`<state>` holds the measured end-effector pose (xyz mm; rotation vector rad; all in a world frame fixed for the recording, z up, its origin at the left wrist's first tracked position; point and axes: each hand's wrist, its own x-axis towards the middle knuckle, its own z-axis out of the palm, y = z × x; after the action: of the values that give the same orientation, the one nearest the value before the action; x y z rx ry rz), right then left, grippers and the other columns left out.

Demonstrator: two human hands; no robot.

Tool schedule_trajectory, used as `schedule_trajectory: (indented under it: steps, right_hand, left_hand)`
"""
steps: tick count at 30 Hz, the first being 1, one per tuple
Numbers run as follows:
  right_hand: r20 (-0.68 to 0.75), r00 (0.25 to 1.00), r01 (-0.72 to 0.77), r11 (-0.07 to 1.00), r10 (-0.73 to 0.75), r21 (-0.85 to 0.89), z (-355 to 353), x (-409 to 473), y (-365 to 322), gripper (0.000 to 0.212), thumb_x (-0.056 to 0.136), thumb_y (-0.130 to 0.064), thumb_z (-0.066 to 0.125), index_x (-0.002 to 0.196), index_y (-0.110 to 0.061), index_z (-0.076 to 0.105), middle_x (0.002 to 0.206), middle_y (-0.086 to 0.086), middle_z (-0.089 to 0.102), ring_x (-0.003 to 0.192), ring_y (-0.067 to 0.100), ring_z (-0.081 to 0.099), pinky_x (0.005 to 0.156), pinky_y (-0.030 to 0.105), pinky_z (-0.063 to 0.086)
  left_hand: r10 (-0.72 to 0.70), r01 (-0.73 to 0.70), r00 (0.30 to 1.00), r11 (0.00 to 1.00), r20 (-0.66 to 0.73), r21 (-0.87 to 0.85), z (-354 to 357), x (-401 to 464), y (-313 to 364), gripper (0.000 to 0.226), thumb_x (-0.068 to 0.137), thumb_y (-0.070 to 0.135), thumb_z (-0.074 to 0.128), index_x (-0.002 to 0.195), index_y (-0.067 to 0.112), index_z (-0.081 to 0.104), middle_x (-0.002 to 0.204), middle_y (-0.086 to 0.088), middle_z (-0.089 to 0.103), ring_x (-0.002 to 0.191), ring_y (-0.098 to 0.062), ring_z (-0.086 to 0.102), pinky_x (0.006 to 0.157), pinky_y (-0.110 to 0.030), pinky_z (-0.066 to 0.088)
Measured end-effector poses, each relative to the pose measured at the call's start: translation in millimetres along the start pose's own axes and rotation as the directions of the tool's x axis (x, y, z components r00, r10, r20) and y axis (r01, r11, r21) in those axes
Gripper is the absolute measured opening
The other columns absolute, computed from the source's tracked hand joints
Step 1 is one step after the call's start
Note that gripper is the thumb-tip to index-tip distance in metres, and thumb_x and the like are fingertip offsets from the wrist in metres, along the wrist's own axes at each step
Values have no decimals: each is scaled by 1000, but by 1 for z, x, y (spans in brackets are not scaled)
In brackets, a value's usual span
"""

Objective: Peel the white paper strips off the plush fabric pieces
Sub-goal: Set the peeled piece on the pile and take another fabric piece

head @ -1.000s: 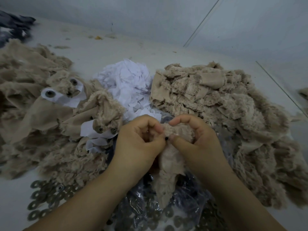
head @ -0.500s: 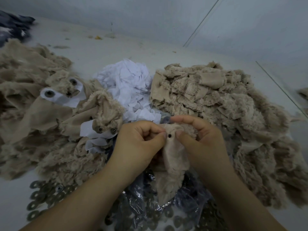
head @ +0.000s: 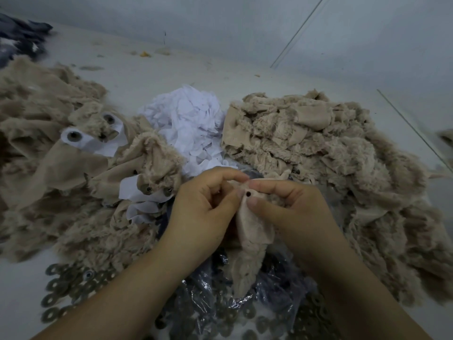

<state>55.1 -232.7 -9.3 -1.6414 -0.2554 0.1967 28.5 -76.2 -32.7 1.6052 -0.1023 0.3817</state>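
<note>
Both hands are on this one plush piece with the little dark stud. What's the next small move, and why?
Probably turn the plush piece over to look for paper. Left hand and right hand pinch its top around the dark stud, and no white strip shows on this side, unlike the pieces in the left pile.

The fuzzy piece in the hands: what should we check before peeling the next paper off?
1. Both hands hold it: left hand and right hand pinch the held plush piece: ok.
2. Small dark stud in sight: ok.
3. White strip on this piece: cannot tell.
4. Place for scraps: white paper pile behind the hands: ok.
5. More to do: left plush pile shows paper strips: ok.
</note>
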Motion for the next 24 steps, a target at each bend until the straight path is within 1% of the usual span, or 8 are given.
schedule_trajectory:
  steps: [2, 5, 10, 13, 16, 18, 20, 24]
  right_hand:
    - [42, 998, -44, 992, 39, 122, -2, 0, -1, 21, 88, -1, 69, 91, -19, 81, 89, 7, 79, 84, 20, 76, 67, 24, 59]
    - [81, 995, -65, 980, 50, 188, -4, 0, -4, 23, 90, 1, 65, 94, -15, 81, 90, 14, 78, 85, 25, 76, 67, 26, 60]
    - [77, 992, -124, 941, 105, 316, -6, -4, -6, 17, 82, 0, 68, 94, -6, 79, 94, 21, 76, 88, 31, 75, 68, 30, 60]
    - [10, 994, -104, 941, 107, 322, -8, -7, -10, 16, 80, 0, 69, 85, -10, 81, 90, 19, 77, 80, 26, 76, 63, 28, 59]
    - [-110, 993, -28, 979, 51, 201, -16, -12, -13, 15, 86, -1, 71, 89, -13, 79, 89, 13, 78, 81, 24, 76, 66, 31, 60]
    - [-182, 983, 27, 999, -22, 23, -22, -16, -14, 21, 87, -6, 73, 83, -25, 79, 88, 3, 79, 84, 18, 76, 72, 33, 61]
    - [-195, 979, 48, 997, -60, -64, -24, -18, -15, 26, 87, -8, 75, 78, -32, 76, 86, -2, 79, 84, 14, 76, 76, 33, 62]
    - [-173, 981, 77, 993, -91, -86, -22, -23, -19, 23, 87, -6, 74, 86, -29, 75, 89, -5, 77, 82, 11, 75, 74, 33, 63]
  left_hand:
    - [-7, 6, 998, 1000, 66, 9, -1, 0, 2, 22, 85, 20, 67, 103, 29, 74, 90, 3, 75, 85, -16, 72, 76, -34, 60]
    - [-13, 10, 997, 999, 70, 40, -1, -1, 6, 24, 83, 12, 75, 101, 28, 75, 91, 5, 77, 87, -14, 73, 79, -30, 60]
    - [-90, 90, 996, 996, 0, -11, -2, -2, 15, 21, 80, 3, 77, 83, 24, 77, 77, -5, 75, 72, -22, 72, 69, -40, 62]
    - [-51, 50, 999, 987, 5, 150, -3, -5, 21, 20, 82, 2, 75, 80, 21, 72, 68, -4, 69, 59, -19, 65, 58, -35, 58]
    - [100, -120, 992, 941, 79, 318, -4, -14, 30, 16, 80, 6, 77, 77, 19, 69, 65, -3, 63, 58, -22, 59, 55, -33, 52]
    - [204, -282, 946, 899, 250, 334, 0, -26, 41, 10, 80, 11, 78, 75, 17, 71, 67, 4, 63, 60, -12, 58, 57, -27, 51]
    - [272, -458, 837, 822, 474, 338, 7, -41, 47, 5, 80, 15, 79, 77, 15, 74, 73, 8, 65, 69, -6, 58, 66, -20, 49]
    - [224, -635, 636, 696, 738, 336, 28, -64, 38, 14, 82, 29, 78, 89, 16, 77, 84, 1, 61, 89, -11, 48, 79, -24, 43]
